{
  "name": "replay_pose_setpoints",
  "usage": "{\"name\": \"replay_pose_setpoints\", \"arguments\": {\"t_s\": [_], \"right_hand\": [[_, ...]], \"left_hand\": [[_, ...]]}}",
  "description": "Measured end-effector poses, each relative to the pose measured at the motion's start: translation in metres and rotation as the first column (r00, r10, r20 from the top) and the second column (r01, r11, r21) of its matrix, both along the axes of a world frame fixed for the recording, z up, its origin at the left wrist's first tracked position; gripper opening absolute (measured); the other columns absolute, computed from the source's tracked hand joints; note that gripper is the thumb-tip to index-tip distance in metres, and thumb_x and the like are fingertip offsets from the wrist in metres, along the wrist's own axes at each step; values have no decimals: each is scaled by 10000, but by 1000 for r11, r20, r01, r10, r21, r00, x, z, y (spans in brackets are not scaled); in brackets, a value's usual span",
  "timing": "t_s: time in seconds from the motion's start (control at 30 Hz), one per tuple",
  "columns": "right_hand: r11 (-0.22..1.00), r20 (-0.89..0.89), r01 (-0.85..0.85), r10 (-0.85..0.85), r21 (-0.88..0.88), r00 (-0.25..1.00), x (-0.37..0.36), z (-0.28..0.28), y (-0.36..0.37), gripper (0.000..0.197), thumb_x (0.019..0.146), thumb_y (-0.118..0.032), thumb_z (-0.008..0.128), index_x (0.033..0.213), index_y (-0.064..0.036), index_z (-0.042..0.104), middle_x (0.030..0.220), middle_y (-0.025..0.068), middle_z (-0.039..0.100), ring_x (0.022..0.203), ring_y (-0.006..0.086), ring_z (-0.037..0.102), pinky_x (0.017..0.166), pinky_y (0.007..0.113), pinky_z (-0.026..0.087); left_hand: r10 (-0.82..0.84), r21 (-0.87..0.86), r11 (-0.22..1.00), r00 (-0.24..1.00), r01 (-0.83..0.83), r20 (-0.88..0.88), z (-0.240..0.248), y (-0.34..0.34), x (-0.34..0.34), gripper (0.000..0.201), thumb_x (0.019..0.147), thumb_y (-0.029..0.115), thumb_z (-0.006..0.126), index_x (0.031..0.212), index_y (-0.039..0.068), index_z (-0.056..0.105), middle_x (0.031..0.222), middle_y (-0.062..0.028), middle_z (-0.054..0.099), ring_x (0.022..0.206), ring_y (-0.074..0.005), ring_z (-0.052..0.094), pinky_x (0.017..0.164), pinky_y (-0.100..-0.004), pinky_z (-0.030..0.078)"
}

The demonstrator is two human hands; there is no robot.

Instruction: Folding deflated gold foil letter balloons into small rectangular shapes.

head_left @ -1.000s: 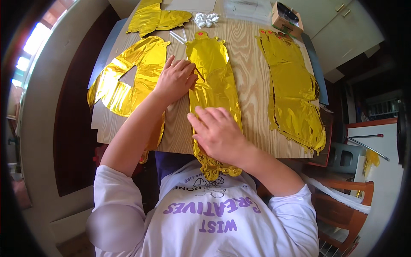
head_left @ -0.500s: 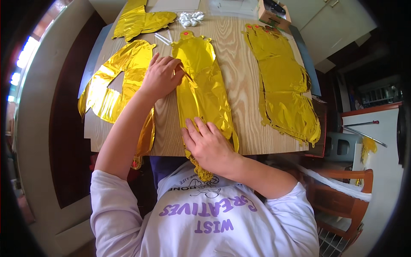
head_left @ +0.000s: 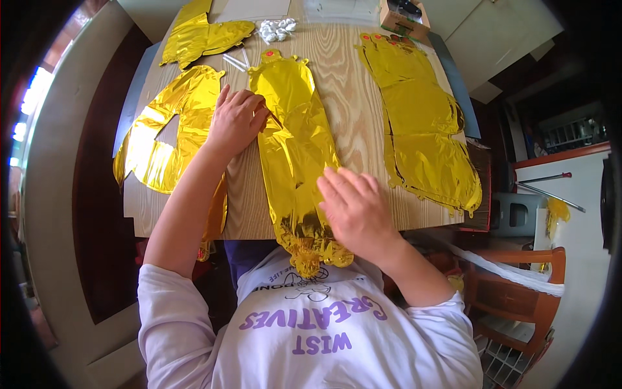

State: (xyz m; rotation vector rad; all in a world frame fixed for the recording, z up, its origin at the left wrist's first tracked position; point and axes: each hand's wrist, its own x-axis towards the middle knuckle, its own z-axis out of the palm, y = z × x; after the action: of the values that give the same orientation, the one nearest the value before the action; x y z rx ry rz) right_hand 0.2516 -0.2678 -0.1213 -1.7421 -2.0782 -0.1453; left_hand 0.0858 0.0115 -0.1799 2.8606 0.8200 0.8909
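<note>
A flat gold foil balloon [head_left: 295, 146] lies lengthwise in front of me. Its crumpled near end hangs over the table's front edge against my shirt. My left hand [head_left: 238, 122] is closed at the balloon's upper left edge, thumb and fingers pinching the foil, with a crease running from the fingertips. Fingers stretched out, my right hand [head_left: 356, 207] is at the balloon's lower right edge and holds nothing; whether it touches the foil is unclear. A red dot marks the tab at the balloon's far end.
Other flat gold foil balloons lie around: a curved one [head_left: 194, 97] at left, one at the far left [head_left: 214, 35], and a wide one [head_left: 421, 110] at right. Small white pieces [head_left: 277, 30], white sticks [head_left: 234, 63] and a box [head_left: 405, 19] sit farther back. A wooden chair [head_left: 512, 285] stands at right.
My right hand has slid right and lifted from the balloon's middle to its right edge. The balloon's near end now shows more spread out. My left hand keeps its place on the upper left edge.
</note>
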Motion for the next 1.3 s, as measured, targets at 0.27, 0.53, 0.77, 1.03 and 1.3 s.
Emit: {"name": "replay_pose_setpoints", "arguments": {"t_s": [0.27, 0.53, 0.77, 1.03, 1.3], "right_hand": [[996, 37, -1, 4, -85, 999, 10, -13, 0, 325, 893, -144, 694, 1171, 23, 676, 1230, 149, 682, 1189, 290, 605, 1015, 445, 422], [997, 54, -15, 19, -81, 998, 9, -14, 0, 298, 877, -110, 663, 1135, 39, 672, 1167, 157, 679, 1127, 295, 613, 1008, 440, 423], [999, 89, -33, 36, -26, 995, 10, -20, 0, 329, 861, -130, 590, 1109, 63, 688, 1168, 187, 660, 1127, 293, 607, 1060, 438, 419], [998, 75, -66, 68, -21, 995, 12, -16, 0, 309, 851, -113, 620, 1095, 62, 689, 1153, 182, 665, 1111, 303, 609, 1051, 455, 427], [997, -154, -77, 75, -7, 985, 23, -13, 3, 300, 886, -124, 640, 1142, 21, 695, 1123, 141, 688, 1067, 285, 631, 1032, 451, 433]], "left_hand": [[-46, 63, 997, 994, 40, 94, 28, -29, 10, 256, 903, 200, 717, 1133, 89, 712, 1138, -75, 675, 1112, -299, 636, 1122, -519, 401], [-597, -115, 794, 801, 597, 41, 32, -100, 44, 296, 831, 108, 773, 1121, 77, 722, 1157, -107, 670, 1095, -324, 643, 1009, -466, 492], [-532, -116, 839, 846, 531, 27, 20, -60, 65, 215, 900, 161, 735, 1096, 72, 719, 1114, -105, 694, 1064, -322, 655, 1028, -484, 480], [-386, -51, 922, 922, 384, -26, 16, 1, 86, 222, 895, 186, 721, 1089, 80, 724, 1146, -104, 713, 1107, -317, 659, 1082, -475, 453], [-271, -66, 961, 963, 269, -18, 37, -28, 86, 325, 931, 229, 692, 1218, 77, 694, 1261, -125, 680, 1221, -319, 611, 1154, -521, 369]]}}
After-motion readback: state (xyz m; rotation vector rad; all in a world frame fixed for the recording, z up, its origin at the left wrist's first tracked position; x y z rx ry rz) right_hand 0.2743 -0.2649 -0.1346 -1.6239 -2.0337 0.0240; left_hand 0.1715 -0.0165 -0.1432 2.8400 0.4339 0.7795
